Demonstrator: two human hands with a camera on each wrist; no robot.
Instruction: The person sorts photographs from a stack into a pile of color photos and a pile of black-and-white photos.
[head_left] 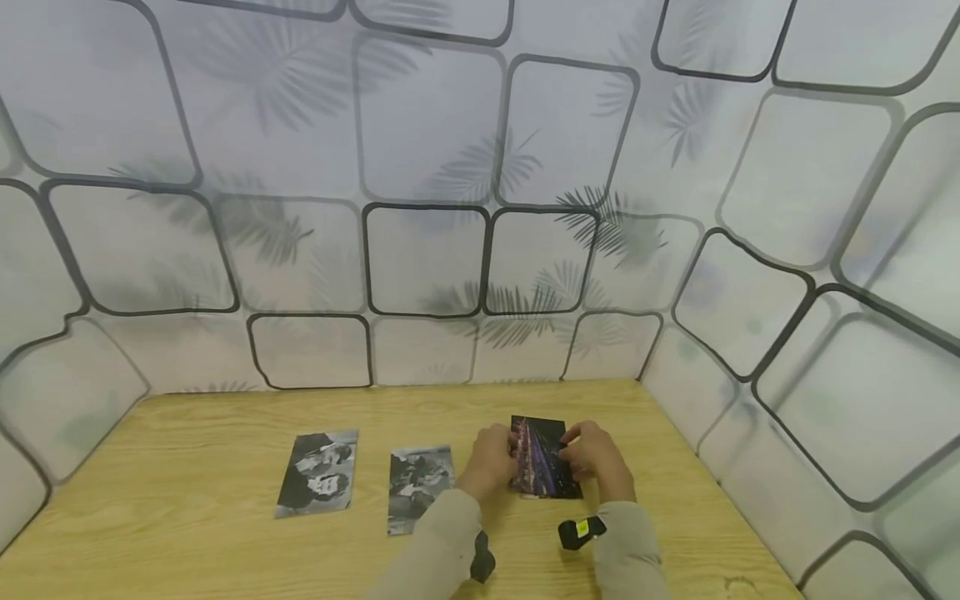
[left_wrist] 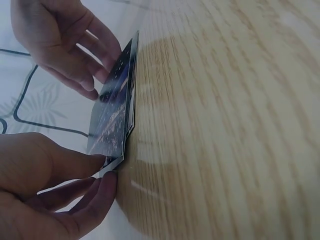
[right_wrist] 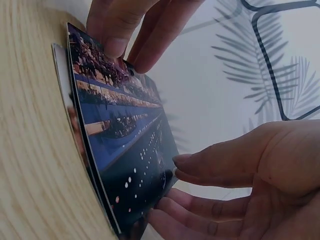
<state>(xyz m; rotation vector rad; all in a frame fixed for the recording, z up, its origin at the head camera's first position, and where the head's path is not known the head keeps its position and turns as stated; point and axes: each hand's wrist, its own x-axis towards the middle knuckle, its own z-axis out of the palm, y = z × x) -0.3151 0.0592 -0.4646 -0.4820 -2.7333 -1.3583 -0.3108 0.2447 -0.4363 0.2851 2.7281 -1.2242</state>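
A colour photo card (head_left: 543, 458) with a night city scene lies on top of at least one other card (right_wrist: 63, 80), whose edge juts out beneath it. My left hand (head_left: 489, 462) pinches the left edge of this small stack, thumb above and a finger below in the left wrist view. At the opposite edge is my right hand (head_left: 597, 457), its thumb and fingertips holding the side in the right wrist view. The stack stands slightly raised or tilted off the tabletop at the left hand's corner. Lower card faces are hidden.
Two black-and-white photo cards lie apart on the wood-grain table (head_left: 225, 450): one (head_left: 318, 472) farther left, another (head_left: 420, 486) beside my left forearm. Patterned pale curtains (head_left: 427, 258) surround the table's back and sides.
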